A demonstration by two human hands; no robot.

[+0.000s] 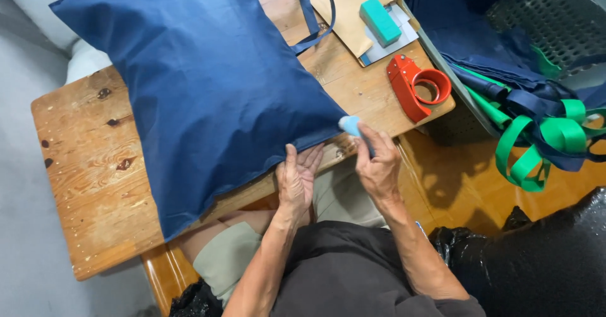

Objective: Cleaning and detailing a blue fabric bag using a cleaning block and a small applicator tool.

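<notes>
The left hand (297, 177) lies flat and open, palm down, its fingers spread on the near edge of a navy blue cloth bag (202, 83) and pressing that edge against the wooden table (88, 172). The right hand (377, 165) is closed around a small light blue tool (351, 126), whose rounded tip pokes up above the fingers and touches the bag's near right corner; what kind of tool it is cannot be told. The two hands sit close together, just apart, at the table's near side.

The bag lies spread across most of the tabletop, one corner hanging over the near edge toward the person's lap. Its navy handles (309, 8) loop out at the far end, over a brown paper envelope (350, 8). A teal rectangular block (380, 20) rests on that envelope and on some pale sheets beneath it. Just nearer, on bare wood by the right edge of the table, lies a red tape dispenser (415, 85) with a round ring.

To the right of the table stands a grey perforated basket (555, 20) holding more navy cloth. Beside and below it a pile of navy bags with bright green straps (536, 140) spills toward the orange-brown wooden floor (454, 184). A black plastic bag (543, 260) lies at the lower right, near the person's right elbow.
</notes>
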